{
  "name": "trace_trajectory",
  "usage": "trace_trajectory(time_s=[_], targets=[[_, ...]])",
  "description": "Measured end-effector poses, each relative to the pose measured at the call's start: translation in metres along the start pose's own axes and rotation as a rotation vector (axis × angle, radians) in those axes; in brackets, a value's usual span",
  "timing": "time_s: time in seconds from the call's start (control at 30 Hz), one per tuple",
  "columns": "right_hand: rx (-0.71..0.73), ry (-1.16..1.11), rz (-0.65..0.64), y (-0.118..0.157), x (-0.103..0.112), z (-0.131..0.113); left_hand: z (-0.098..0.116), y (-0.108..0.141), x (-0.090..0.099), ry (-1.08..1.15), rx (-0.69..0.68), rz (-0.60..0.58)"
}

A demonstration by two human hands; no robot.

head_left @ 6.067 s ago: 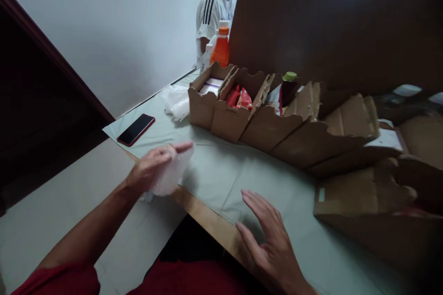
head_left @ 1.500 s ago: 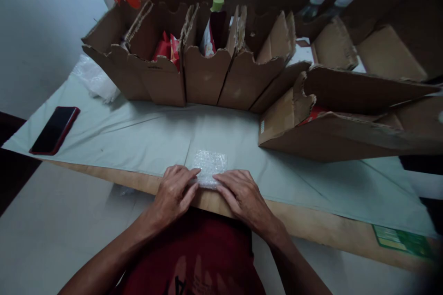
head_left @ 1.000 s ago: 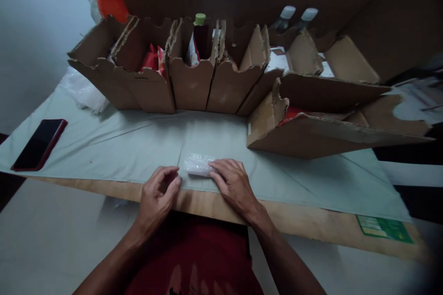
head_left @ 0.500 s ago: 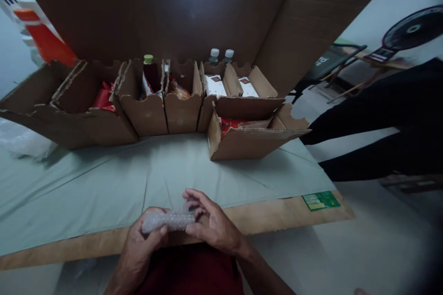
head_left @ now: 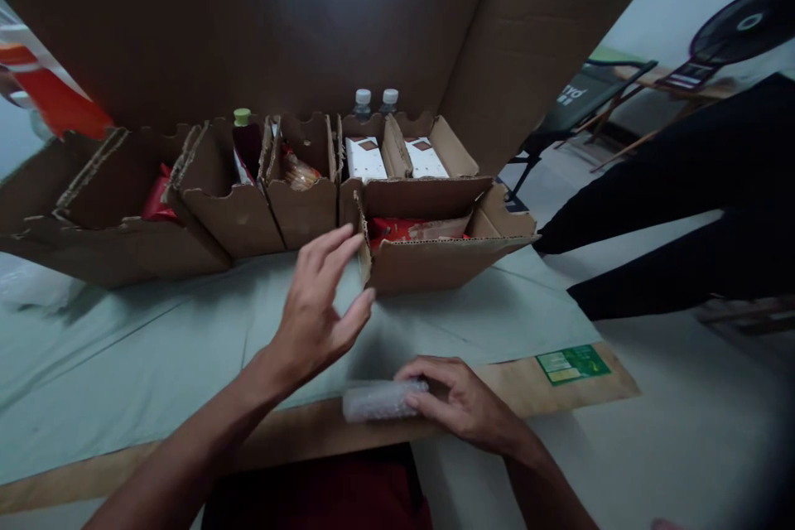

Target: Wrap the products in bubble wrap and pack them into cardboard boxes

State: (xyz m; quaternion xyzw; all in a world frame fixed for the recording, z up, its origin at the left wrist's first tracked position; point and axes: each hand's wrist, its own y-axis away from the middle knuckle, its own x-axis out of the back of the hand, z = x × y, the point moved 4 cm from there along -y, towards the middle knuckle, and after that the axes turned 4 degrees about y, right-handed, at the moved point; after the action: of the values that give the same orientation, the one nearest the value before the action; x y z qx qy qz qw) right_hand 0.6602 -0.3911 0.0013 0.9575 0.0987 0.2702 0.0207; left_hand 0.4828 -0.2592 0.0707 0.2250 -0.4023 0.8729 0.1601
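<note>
A bundle rolled in clear bubble wrap [head_left: 376, 402] is gripped at its right end by my right hand [head_left: 460, 402], just above the table's front edge. What lies inside the wrap cannot be made out. My left hand [head_left: 320, 298] is raised over the table with thumb and fingers apart, holding nothing. Its fingertips are close to the left end of a low cardboard box [head_left: 447, 265], and I cannot tell whether they touch it. Red packets [head_left: 394, 229] lie inside that box.
Behind stands a row of cardboard bins [head_left: 242, 219] holding a dark bottle with a green cap [head_left: 248, 141], white boxes [head_left: 365, 157] and a red packet [head_left: 160, 197]. Two white-capped bottles [head_left: 363, 102] stand behind. A person's dark trousers [head_left: 676, 174] and a fan [head_left: 749, 21] are at right.
My left hand has let go of the bubble-wrapped bundle and reached forward to the low box. My right hand has taken the bundle and moved right with it. The view has shifted slightly.
</note>
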Motion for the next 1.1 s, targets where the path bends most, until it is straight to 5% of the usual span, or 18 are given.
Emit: trace_trajectory(time_s=[0.1, 0.23, 0.3, 0.43, 0.5, 0.63, 0.83, 0.97, 1.1], targets=[[0.036, 0.133, -0.049, 0.009, 0.027, -0.004, -0.001, -0.025, -0.032, -0.055, -0.072, -0.039], [0.146, 0.263, -0.031, 0.025, 0.079, -0.012, 0.002, -0.017, -0.049, -0.02, -0.079, -0.066], [0.225, 0.311, 0.093, 0.034, 0.113, -0.02, 0.002, -0.011, -0.049, 0.012, -0.075, -0.059], [0.231, 0.481, 0.586, 0.037, 0.18, -0.04, -0.003, -0.011, -0.05, 0.066, -0.064, -0.041], [0.213, 0.578, 0.666, 0.018, 0.197, -0.053, -0.005, -0.013, -0.052, 0.079, -0.057, -0.029], [0.339, 0.782, 0.327, -0.061, 0.187, -0.079, -0.007, -0.012, -0.054, 0.087, -0.051, -0.015], [0.345, 1.036, -0.208, -0.153, 0.122, -0.073, -0.009, -0.012, -0.054, 0.076, -0.045, -0.026], [0.291, 0.987, -0.282, -0.171, 0.096, -0.061, -0.01, -0.013, -0.055, 0.093, -0.049, -0.028], [0.264, 0.883, -0.211, -0.159, 0.112, -0.061, -0.008, -0.011, -0.054, 0.107, -0.055, -0.017]])
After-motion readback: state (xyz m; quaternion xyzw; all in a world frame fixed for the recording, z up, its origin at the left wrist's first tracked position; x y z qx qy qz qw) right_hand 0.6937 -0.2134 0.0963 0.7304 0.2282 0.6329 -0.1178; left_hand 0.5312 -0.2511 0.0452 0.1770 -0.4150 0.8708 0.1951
